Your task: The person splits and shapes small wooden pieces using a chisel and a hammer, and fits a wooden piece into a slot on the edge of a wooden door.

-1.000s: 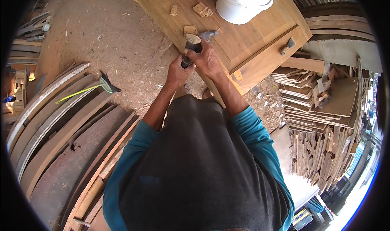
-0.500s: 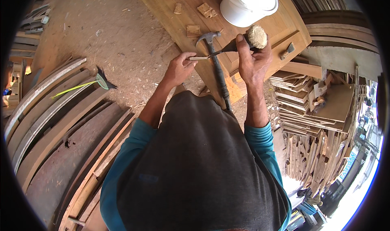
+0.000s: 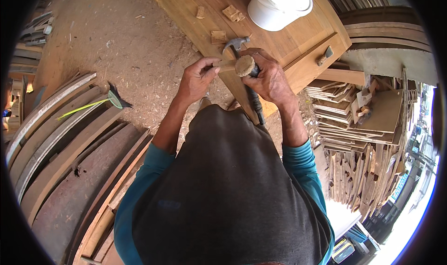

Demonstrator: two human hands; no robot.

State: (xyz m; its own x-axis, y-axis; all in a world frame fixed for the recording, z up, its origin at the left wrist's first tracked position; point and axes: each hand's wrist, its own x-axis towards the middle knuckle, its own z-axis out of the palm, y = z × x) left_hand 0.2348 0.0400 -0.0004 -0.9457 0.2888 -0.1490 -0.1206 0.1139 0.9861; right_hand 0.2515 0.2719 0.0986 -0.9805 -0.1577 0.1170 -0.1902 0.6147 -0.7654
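My left hand (image 3: 198,81) pinches a small thin piece of wood (image 3: 226,66) between thumb and fingertips, above the near corner of a wooden panel (image 3: 298,37). Wrapped round the dark handle of what looks like a chisel (image 3: 245,65), my right hand (image 3: 274,81) is just right of that piece. The handle's pale, frayed butt faces up toward me, and the blade is hidden beneath. Under my hands lies a claw hammer (image 3: 253,99) with a dark wrapped handle, its head pointing away from me and partly covered by my right hand.
A white bucket (image 3: 272,13) stands on the panel, with small wood scraps (image 3: 231,12) to its left and a scraper (image 3: 325,56) to its right. Curved boards (image 3: 88,176) lean at left beside a green rake-like tool (image 3: 114,99). Stacked wood offcuts (image 3: 354,172) fill the right.
My right hand has moved left and tipped the chisel, so its butt now faces me closer to my left hand. My left hand has shifted slightly left, still pinching the wood.
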